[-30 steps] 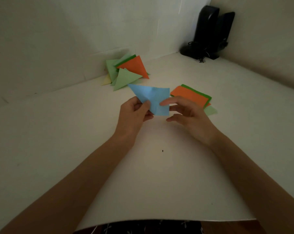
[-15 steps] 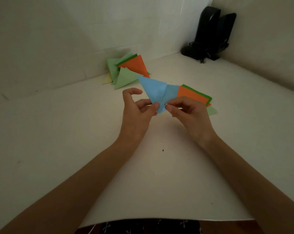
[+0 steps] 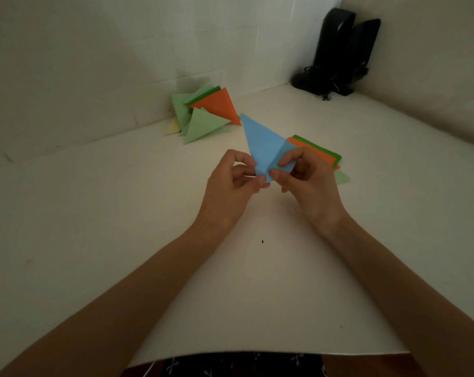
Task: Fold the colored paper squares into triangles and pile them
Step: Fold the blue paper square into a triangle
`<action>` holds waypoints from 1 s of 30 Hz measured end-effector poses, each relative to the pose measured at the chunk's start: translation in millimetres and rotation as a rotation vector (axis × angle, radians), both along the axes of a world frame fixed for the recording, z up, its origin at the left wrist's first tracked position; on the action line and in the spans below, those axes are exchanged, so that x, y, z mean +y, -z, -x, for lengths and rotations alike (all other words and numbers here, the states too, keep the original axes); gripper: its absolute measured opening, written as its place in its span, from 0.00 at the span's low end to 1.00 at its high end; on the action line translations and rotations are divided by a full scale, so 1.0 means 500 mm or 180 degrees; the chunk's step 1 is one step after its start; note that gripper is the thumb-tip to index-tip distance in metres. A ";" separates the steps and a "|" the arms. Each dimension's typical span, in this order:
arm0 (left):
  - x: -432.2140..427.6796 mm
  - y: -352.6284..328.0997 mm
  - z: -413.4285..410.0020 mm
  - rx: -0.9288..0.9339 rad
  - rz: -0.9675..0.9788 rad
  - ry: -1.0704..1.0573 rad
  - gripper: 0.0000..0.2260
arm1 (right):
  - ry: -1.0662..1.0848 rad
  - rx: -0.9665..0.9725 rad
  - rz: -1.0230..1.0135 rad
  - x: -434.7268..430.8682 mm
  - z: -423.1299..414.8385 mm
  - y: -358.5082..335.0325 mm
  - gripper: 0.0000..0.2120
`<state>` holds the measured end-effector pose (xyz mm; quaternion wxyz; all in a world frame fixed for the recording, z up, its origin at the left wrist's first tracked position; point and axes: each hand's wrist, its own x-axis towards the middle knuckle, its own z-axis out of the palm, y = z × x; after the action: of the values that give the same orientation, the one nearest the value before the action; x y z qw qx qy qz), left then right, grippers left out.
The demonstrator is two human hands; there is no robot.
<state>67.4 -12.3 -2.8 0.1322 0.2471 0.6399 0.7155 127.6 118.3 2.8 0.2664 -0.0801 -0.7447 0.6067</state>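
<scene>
Tipped more upright than before, the half-folded light-blue paper square (image 3: 263, 142) is pinched by left hand (image 3: 230, 186) and right hand (image 3: 310, 183) above the white table (image 3: 108, 227); a crooked crease is risked if edges slip.

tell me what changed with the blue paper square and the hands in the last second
The light blue paper square turned so its tip points away toward the pile of folded paper triangles. The right hand, which lay over the sheet, now pinches its near corner beside the left hand, which grips it too. The pile and the stack of orange and green squares stayed put.
</scene>
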 end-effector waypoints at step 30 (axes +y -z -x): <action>-0.022 -0.009 0.032 0.0565 0.0834 -0.0010 0.05 | 0.0001 -0.0506 -0.0356 0.010 -0.010 -0.008 0.04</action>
<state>51.4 -23.1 1.8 0.1051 0.2890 0.7373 0.6015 132.6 123.4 6.8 0.2107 -0.1131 -0.7962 0.5558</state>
